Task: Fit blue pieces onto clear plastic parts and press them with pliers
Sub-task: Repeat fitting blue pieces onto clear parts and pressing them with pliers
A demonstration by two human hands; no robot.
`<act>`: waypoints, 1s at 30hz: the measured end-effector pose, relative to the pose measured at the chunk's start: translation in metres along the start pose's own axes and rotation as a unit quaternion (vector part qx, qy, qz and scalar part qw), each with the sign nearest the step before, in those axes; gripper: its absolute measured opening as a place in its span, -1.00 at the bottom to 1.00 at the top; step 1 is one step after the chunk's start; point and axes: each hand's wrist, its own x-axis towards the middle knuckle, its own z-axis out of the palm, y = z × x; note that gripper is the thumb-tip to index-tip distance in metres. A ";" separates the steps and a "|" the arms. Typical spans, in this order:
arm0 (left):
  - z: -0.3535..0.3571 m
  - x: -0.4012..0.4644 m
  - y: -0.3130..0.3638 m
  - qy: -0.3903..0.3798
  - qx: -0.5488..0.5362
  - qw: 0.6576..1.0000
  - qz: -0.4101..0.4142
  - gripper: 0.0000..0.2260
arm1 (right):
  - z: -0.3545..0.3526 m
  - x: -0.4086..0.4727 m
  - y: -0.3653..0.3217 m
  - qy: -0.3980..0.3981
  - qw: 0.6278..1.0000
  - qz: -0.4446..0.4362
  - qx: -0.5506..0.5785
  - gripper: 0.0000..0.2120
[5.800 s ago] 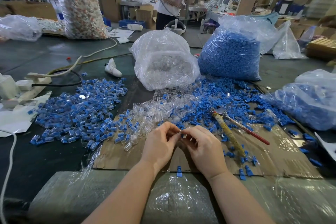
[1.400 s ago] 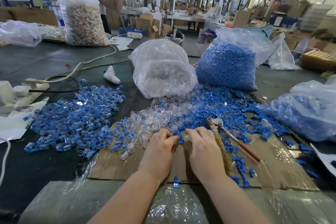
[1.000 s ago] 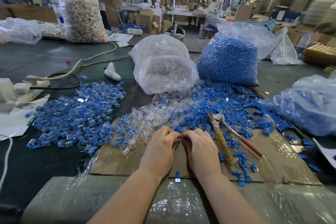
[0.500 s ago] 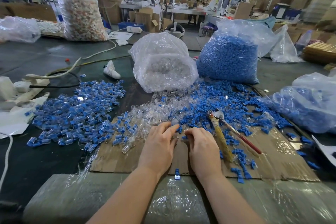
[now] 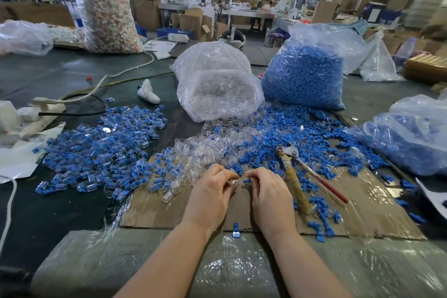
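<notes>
Cardboard [image 5: 154, 210] taped to the dark desk [image 5: 48, 213] of a busy workshop lies under both hands: the left hand [image 5: 210, 197] has its fingers curled in a pinching grip on a clear plastic part [image 5: 234, 182], and the right hand [image 5: 269, 197], fingers likewise curled, pinches a small piece just beside it, too hidden to name. Pliers [image 5: 294, 176] lie untouched right of the right hand among loose blue pieces [image 5: 297, 128], with loose clear parts [image 5: 193, 155] ahead and a heap of fitted blue-and-clear parts [image 5: 96, 150] to the left. Beyond stand a bag of clear parts [image 5: 217, 84] and a bag of blue pieces [image 5: 304, 75].
</notes>
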 end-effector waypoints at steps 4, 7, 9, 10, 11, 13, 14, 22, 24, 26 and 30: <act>-0.001 0.000 0.001 0.006 -0.001 1.000 -0.023 -0.84 | -0.002 0.000 0.000 0.005 1.000 0.000 0.007 -0.84; -0.002 -0.001 0.002 0.031 -0.004 0.999 -0.037 -0.92 | -0.004 -0.001 -0.002 0.007 1.000 -0.007 0.012 -0.84; -0.003 -0.001 0.003 0.034 -0.018 0.998 -0.045 -0.94 | -0.006 -0.001 -0.003 0.007 1.000 -0.014 0.024 -0.84; -0.003 -0.001 0.003 0.029 -0.026 0.998 -0.050 -0.95 | -0.007 -0.001 -0.004 0.008 0.999 -0.015 0.032 -0.84; -0.003 -0.001 0.003 0.025 -0.034 0.998 -0.054 -0.95 | -0.008 -0.002 -0.004 0.008 0.999 -0.015 0.042 -0.84; -0.003 -0.001 0.002 0.025 -0.054 0.996 -0.066 -0.94 | -0.009 -0.002 -0.004 0.011 0.998 -0.009 0.065 -0.84; -0.003 -0.001 0.002 0.027 -0.066 0.995 -0.073 -0.92 | -0.010 -0.002 -0.004 0.012 0.997 -0.005 0.076 -0.85; -0.005 0.000 0.001 0.033 -0.116 0.987 -0.103 -0.84 | -0.013 -0.003 -0.007 0.011 0.994 -0.002 0.110 -0.93; -0.006 0.000 0.002 0.038 -0.132 0.984 -0.111 -0.83 | -0.012 -0.003 -0.007 0.003 0.995 -0.010 0.099 -0.92; -0.007 0.000 0.003 0.036 -0.149 0.981 -0.116 -0.80 | -0.010 -0.003 -0.007 -0.003 0.997 -0.018 0.079 -0.90; -0.009 0.000 0.003 0.030 -0.159 0.979 -0.123 -0.80 | -0.008 -0.004 -0.006 -0.005 0.998 -0.034 0.056 -0.90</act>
